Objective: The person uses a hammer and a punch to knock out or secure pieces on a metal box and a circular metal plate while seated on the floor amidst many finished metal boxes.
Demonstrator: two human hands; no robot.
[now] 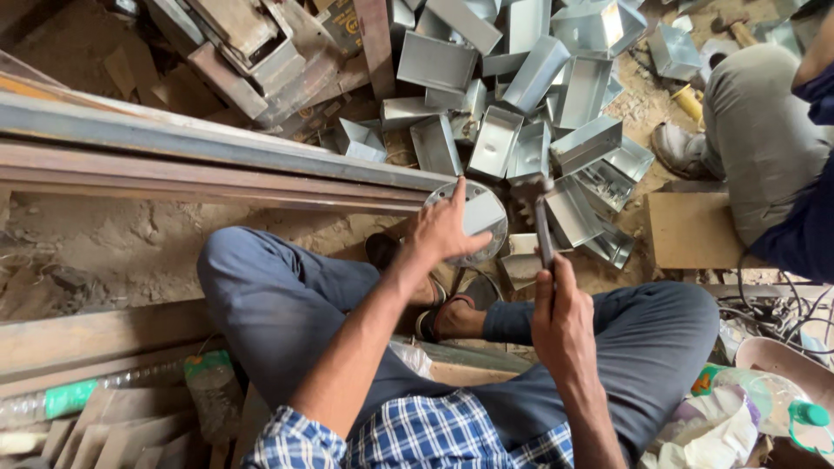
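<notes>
Nearest me, my right hand (pixel 563 323) clamps a hammer (pixel 540 217) low on its handle, while my left hand (pixel 445 229) spreads over the thin, stiff, sharp-edged round sheet-metal piece (pixel 483 217), best held by its rim, beyond my knees.

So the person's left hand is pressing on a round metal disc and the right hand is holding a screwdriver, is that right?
Not quite. The head view shows the right hand holding a hammer, not a screwdriver. The left hand does press on the round metal disc.
</notes>
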